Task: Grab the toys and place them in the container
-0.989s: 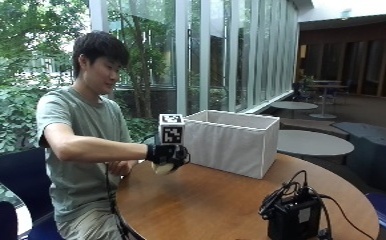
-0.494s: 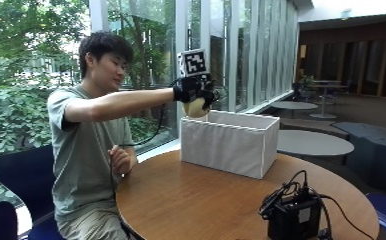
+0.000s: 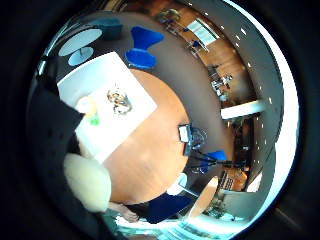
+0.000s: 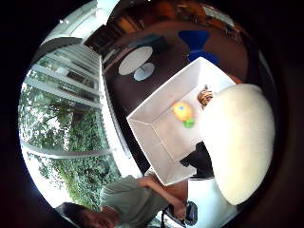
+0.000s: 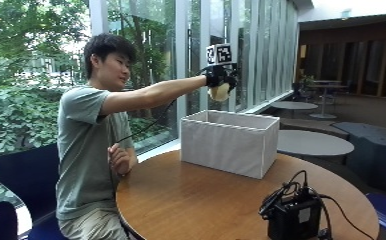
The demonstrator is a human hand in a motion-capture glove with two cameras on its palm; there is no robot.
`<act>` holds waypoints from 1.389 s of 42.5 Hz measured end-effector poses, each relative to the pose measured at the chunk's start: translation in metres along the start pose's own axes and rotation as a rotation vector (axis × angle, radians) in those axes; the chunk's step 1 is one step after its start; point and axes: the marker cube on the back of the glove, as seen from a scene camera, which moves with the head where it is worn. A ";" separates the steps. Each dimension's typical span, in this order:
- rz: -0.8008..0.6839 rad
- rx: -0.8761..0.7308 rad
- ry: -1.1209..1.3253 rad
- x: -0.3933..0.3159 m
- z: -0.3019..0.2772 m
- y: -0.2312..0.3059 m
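The gloved right hand (image 5: 220, 78) was curled round a cream, rounded toy (image 5: 219, 92), holding it directly above the open white box (image 5: 230, 141). Only the palm views showed inside the box below the hand: a yellow-and-green toy (image 4: 183, 113) and a brown striped one (image 4: 205, 96). No writing was legible.

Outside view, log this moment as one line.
right hand: holds cream toy | over white container | container holds two toys | toy not released
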 end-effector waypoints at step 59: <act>-0.037 -0.213 0.002 -0.049 0.075 0.005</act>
